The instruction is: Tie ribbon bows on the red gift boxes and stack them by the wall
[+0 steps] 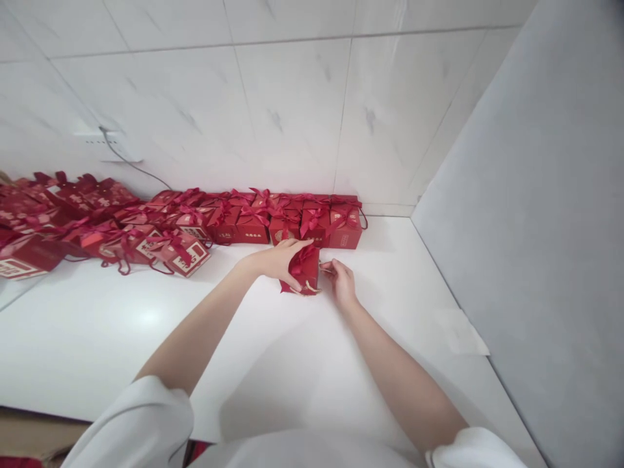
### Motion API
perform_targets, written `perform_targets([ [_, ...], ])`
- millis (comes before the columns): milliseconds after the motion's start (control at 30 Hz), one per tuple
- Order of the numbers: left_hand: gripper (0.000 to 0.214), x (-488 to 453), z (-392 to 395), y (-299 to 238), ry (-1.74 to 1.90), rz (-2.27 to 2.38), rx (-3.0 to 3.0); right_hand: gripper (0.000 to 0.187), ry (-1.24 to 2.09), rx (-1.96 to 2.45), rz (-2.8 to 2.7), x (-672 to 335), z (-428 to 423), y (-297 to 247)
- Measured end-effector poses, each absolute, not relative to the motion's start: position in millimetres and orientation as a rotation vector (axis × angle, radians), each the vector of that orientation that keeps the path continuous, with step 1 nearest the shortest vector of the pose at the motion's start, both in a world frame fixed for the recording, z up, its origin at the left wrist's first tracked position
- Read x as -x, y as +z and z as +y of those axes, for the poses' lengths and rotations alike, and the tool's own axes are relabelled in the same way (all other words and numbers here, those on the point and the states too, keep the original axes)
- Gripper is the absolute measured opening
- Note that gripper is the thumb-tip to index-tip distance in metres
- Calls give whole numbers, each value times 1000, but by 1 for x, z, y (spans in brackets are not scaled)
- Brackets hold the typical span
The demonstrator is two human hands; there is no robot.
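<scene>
A small red gift box stands on the white countertop in front of the row of boxes. My left hand grips it from the left, fingers along the far edge and thumb at the near side. A twisted gold cord lies at the box's near edge. Close against the right side, my right hand is closed in a pinch. A small pale bit shows at its fingertips, too small to name for certain.
Red gift boxes with ribbon bows line the tiled wall, and more boxes crowd the left. A cable runs from a wall socket behind them. A grey panel bounds the white countertop on the right.
</scene>
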State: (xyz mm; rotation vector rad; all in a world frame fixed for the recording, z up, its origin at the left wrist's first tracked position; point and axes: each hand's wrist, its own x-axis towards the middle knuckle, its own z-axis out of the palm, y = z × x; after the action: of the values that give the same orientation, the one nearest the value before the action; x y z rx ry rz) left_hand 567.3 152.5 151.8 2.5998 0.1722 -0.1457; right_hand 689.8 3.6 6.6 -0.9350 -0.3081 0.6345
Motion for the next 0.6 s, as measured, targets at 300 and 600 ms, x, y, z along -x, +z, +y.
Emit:
perform_targets([
  [300, 110, -572, 161, 120, 156, 23, -2524, 40, 624, 956, -512, -684, -1, 16],
  [600, 99, -569, 153, 119, 234, -9, -2510, 48, 622, 984, -642, -680, -2, 21],
])
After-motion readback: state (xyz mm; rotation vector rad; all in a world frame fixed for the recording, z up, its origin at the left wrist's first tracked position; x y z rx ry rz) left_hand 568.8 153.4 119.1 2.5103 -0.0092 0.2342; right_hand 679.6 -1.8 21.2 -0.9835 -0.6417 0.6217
